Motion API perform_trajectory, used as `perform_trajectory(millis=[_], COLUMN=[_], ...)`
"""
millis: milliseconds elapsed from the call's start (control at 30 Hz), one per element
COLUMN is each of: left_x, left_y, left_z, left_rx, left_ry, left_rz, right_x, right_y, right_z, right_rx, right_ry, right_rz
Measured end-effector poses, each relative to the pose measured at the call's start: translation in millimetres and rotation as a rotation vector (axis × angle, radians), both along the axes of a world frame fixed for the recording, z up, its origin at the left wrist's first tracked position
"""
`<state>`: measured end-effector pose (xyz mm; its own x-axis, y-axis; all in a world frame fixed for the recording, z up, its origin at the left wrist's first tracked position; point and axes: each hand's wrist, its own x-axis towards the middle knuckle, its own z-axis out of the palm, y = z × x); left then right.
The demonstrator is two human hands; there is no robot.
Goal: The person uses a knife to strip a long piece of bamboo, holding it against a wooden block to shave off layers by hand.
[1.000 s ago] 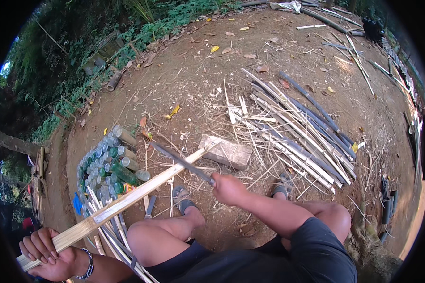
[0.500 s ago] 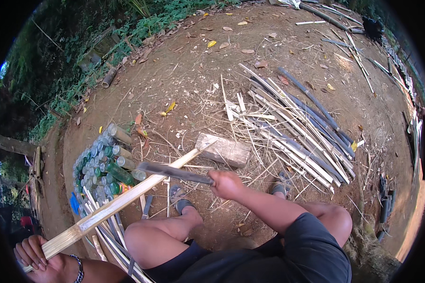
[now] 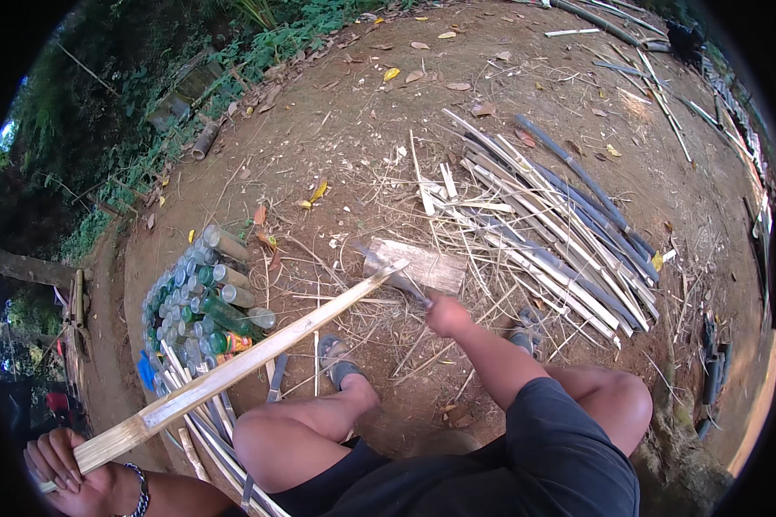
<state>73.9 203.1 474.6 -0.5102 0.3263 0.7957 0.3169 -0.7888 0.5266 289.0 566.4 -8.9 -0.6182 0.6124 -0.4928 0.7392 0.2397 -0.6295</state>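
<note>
At the lower left my left hand is closed round the near end of a long split bamboo strip. The strip slants up to the right, its far end on a wooden block lying on the ground. My right hand grips a machete just in front of the block. Motion smears the blade, which lies close to the strip's tip; whether it touches cannot be seen. My fingers hide the handle.
A pile of bamboo strips lies to the right of the block. Stacked glass bottles stand on the left, with more strips beside my leg. My sandalled feet flank the work spot. Shavings litter the dirt.
The machete has swung from across the middle of the strip to its far end by the block. My right hand moved right and slightly forward; my left hand keeps its hold.
</note>
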Motion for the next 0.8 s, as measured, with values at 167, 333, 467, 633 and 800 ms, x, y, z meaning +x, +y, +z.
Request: perform_trajectory(millis=[167,333,467,633,800], left_x=[-3,-10,1,5,14], left_y=[-6,-17,-11,-7,-8], left_z=[-10,-10,-14,-21,-29], left_rx=[0.016,-0.012,0.029,0.072,0.145], left_ry=[0.018,-0.040,0.019,-0.021,-0.019], left_rz=[0.076,-0.015,0.031,0.033,0.005], right_x=[2,4,21,19,54], right_y=[17,-24,27,45,-33], right_z=[5,47,-64,-57,-89], right_rx=[-0.050,-0.005,0.046,-0.294,-0.369], right_ry=[-0.213,0.036,-0.176,-0.138,0.166], right_rz=[0.062,0.205,-0.017,0.044,-0.301])
